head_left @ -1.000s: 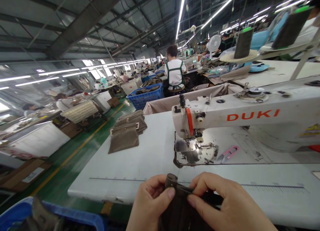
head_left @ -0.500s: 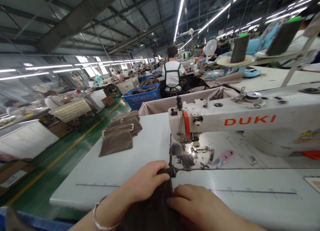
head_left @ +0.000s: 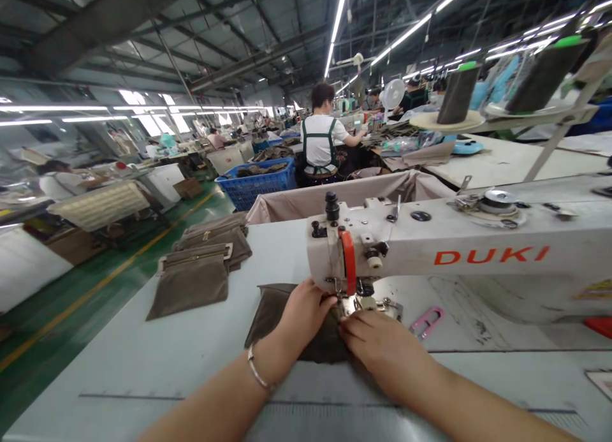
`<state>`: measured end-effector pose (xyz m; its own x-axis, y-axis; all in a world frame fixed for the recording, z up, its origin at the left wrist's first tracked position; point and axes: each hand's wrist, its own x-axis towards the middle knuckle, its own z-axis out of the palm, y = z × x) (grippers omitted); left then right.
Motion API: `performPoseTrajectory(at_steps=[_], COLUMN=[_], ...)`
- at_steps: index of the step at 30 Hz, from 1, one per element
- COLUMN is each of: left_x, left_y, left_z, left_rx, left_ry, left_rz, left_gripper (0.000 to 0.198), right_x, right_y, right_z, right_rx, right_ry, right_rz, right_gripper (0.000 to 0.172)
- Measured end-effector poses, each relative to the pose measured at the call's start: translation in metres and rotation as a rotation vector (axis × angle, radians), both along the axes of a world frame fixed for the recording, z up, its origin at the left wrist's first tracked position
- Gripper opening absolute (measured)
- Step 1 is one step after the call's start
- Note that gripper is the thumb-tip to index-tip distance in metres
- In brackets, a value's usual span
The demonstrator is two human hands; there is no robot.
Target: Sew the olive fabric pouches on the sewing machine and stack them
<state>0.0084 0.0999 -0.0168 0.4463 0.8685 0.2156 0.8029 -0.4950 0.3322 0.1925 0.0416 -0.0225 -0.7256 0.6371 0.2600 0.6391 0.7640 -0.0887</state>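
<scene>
A dark olive-brown fabric piece (head_left: 268, 309) lies on the pale table beneath both hands, its right edge at the needle area of the white sewing machine (head_left: 411, 244). My left hand (head_left: 306, 314), with a bracelet at the wrist, is closed on the fabric just left of the presser foot (head_left: 350, 305). My right hand (head_left: 377, 343) has its fingers pressed together on the fabric in front of the foot. The fabric under the fingertips is partly hidden.
Pink thread snips (head_left: 428, 322) lie right of the needle area. Brown zippered pouches (head_left: 194, 282) are stacked at the table's left. Beyond the table are a blue crate (head_left: 258, 185) and a seated person (head_left: 321, 136). Thread cones (head_left: 458, 94) stand at the right.
Both hands have moved forward with the fabric, from the table's front to the machine's foot. The fabric now lies flatter on the table. The view has shifted slightly.
</scene>
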Motion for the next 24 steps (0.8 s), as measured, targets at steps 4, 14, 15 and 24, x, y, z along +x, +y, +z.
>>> performPoseTrajectory(at_steps=[4, 14, 15, 24], left_x=[-0.006, -0.010, -0.011, -0.018], left_y=[-0.027, -0.033, -0.032, -0.022], left_z=[0.003, 0.001, 0.000, 0.001], left_rx=[0.022, 0.107, 0.109, 0.064], left_ry=[-0.031, -0.093, -0.101, -0.100], left_rz=[-0.104, -0.223, -0.227, -0.254], left_gripper=[0.018, 0.021, 0.021, 0.019], right_x=[0.005, 0.003, 0.003, 0.001], right_y=[-0.008, -0.013, -0.014, -0.014], right_z=[-0.015, -0.010, -0.009, -0.004], right_rx=[0.053, 0.109, 0.116, 0.143], right_ry=[0.095, 0.144, 0.142, 0.158], right_rz=[0.015, 0.028, 0.024, 0.015], right_gripper=[0.034, 0.031, 0.031, 0.032])
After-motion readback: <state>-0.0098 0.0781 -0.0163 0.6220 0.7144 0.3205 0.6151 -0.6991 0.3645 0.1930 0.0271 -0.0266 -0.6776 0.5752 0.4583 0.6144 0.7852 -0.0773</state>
